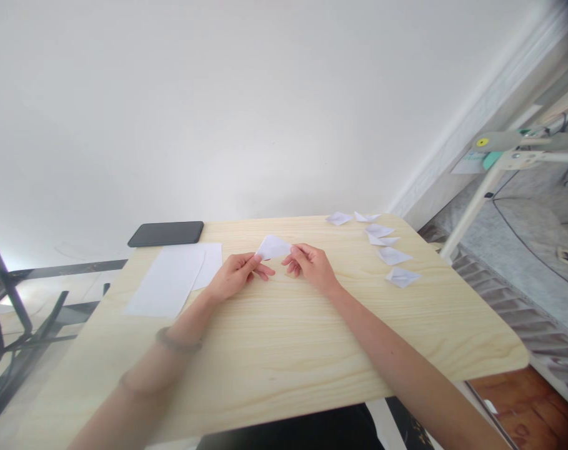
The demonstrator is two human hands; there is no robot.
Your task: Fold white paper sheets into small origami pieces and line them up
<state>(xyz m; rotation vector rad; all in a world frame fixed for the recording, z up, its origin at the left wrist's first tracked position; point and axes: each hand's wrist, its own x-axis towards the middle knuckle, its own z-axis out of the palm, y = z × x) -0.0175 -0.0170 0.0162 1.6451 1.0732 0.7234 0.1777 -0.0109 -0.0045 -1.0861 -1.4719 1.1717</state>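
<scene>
A small piece of folded white paper (274, 247), roughly triangular with its point up, is held above the middle of the table. My left hand (237, 272) pinches its left corner between thumb and fingers. At the opposite corner, my right hand (309, 265) grips it the same way, with the other fingers curled below. To the right lie several folded paper boats (402, 277) in a loose column, among them another paper boat (338, 218) near the back edge. White paper sheets (164, 281) rest on the left, partly overlapping, beside my left hand.
A black phone-like slab (166, 234) lies at the table's back left, just behind the sheets. The pale wooden table (274, 375) meets a white wall at the back. A white metal frame (475, 200) stands off the right side, and black chair legs (7, 294) on the left.
</scene>
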